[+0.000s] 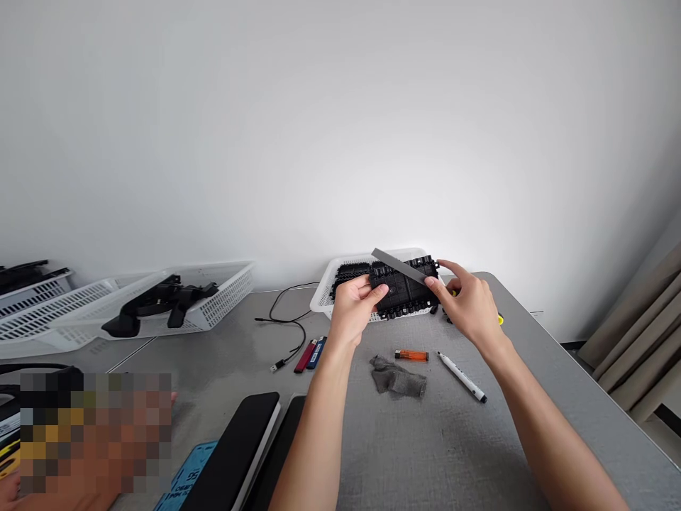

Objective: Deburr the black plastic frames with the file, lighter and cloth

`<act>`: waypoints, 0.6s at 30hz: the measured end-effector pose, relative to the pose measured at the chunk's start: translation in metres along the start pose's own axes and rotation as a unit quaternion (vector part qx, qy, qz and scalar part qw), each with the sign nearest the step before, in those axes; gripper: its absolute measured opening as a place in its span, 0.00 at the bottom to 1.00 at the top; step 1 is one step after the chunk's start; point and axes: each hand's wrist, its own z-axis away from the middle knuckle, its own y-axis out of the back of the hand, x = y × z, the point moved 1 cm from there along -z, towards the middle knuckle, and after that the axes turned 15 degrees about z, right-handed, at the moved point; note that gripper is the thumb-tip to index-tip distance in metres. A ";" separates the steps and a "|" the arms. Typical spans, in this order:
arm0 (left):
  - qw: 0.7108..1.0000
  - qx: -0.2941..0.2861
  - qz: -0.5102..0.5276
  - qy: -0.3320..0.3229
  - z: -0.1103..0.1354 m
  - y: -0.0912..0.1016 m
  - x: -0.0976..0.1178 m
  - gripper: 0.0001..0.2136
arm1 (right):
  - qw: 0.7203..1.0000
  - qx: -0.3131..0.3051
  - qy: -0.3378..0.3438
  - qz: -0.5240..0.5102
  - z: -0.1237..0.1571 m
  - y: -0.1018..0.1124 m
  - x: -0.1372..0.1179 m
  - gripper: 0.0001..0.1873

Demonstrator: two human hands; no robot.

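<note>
My left hand is closed on the left end of a flat black plastic part, its thumb lying over the face. The part is held up, slightly tilted, with rows of small tabs along its long edges. My right hand grips a flat file, whose grey blade slants across the part's upper face. Bits of the file's yellow-and-black handle show past the palm. Right fingers also reach the part's right edge. Behind the part stands a white basket with similar black parts.
A grey cloth, orange lighter, marker, red lighter, blue lighter and black cable lie on the grey table. Left are baskets, black cases and another person's blurred hand.
</note>
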 end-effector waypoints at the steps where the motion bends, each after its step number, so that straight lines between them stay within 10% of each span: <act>1: 1.000 0.000 -0.001 -0.002 0.000 0.000 0.001 0.17 | 1.000 0.005 -0.002 0.018 0.000 -0.001 -0.001 0.36; 18: 0.999 0.044 0.004 -0.004 0.002 0.003 0.008 0.19 | 0.997 0.054 -0.004 0.047 -0.006 -0.001 0.010 0.37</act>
